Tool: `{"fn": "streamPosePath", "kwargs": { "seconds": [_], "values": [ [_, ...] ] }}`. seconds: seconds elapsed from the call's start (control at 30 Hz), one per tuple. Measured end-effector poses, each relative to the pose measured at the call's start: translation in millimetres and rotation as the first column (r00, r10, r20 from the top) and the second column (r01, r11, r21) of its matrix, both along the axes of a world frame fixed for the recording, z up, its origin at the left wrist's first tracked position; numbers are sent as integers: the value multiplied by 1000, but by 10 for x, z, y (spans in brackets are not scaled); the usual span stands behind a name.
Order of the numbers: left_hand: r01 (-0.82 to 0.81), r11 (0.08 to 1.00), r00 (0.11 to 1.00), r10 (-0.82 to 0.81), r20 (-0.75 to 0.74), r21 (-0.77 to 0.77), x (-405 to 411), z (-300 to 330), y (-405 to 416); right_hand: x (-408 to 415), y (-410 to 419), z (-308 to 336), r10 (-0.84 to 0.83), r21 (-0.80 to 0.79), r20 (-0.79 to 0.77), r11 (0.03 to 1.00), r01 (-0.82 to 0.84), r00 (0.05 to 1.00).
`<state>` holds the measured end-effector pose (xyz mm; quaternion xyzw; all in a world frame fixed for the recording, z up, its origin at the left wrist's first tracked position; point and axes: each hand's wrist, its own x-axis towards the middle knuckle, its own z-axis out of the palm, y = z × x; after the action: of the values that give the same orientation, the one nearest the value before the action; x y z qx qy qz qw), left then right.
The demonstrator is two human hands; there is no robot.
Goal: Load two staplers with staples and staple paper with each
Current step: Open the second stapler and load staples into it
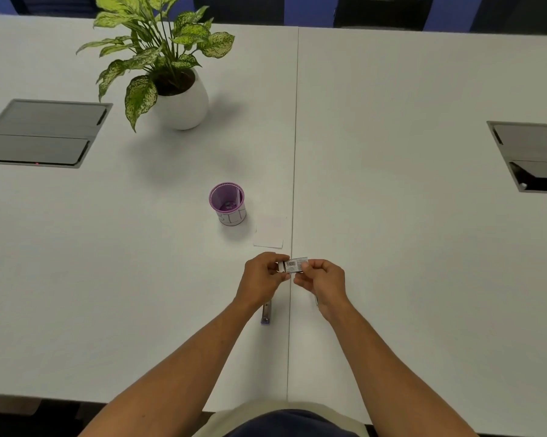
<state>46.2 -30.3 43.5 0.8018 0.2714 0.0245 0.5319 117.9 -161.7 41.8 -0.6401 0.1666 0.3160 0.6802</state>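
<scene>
Staple box (293, 265), small and carrying a barcode label, sits between your two hands above the white table (408, 231), right over the seam where the two tabletops meet. Your left hand (262, 277) pinches its left end, where a pale inner tray shows a little way out of the sleeve, and your right hand (321, 279) pinches the right end with thumb and curled fingers, so both hands are clamped on the box. One stapler (266, 313), with a purple end toward you, lies on the table under your left wrist, mostly hidden by it. Just beside your right wrist a thin metal sliver of the second stapler (316, 300) shows; the rest is covered by the hand. Beyond your hands a small white sheet of paper (269, 231) lies flat, just left of the seam. Near its far left corner stands a purple cup (228, 203), upright, with something small inside that you cannot make out. Farther back on the left is a potted plant (177, 89) in a white pot, and grey hatches (43, 134) are set into the tabletop at each side.
</scene>
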Motion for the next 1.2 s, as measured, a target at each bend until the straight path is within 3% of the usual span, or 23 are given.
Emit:
{"fn": "streamPosePath", "kwargs": {
  "seconds": [0.17, 0.43, 0.63, 0.83, 1.2],
  "values": [
    [40, 997, 998, -44, 45, 73, -9, 43, 22, -46, 70, 28, 5, 70, -97, 998, 2, 995],
    [89, 990, 994, -96, 59, 105, 1, 51, 93, -19, 95, 70, -22, 72, -91, 997, 29, 996],
    [83, 992, 995, -87, 41, 100, 52, 108, 102, -22, 114, 125, -27, 52, 11, 998, 27, 1000],
    [51, 990, 998, -57, 39, 135, 60, 139, 57, -8, 140, 139, -58, 119, -15, 991, 59, 998],
    [-37, 947, 999, 48, -27, 318, 135, 161, -38, -58, 187, 82, -93, 104, 91, 991, 83, 991]
  ]
}}
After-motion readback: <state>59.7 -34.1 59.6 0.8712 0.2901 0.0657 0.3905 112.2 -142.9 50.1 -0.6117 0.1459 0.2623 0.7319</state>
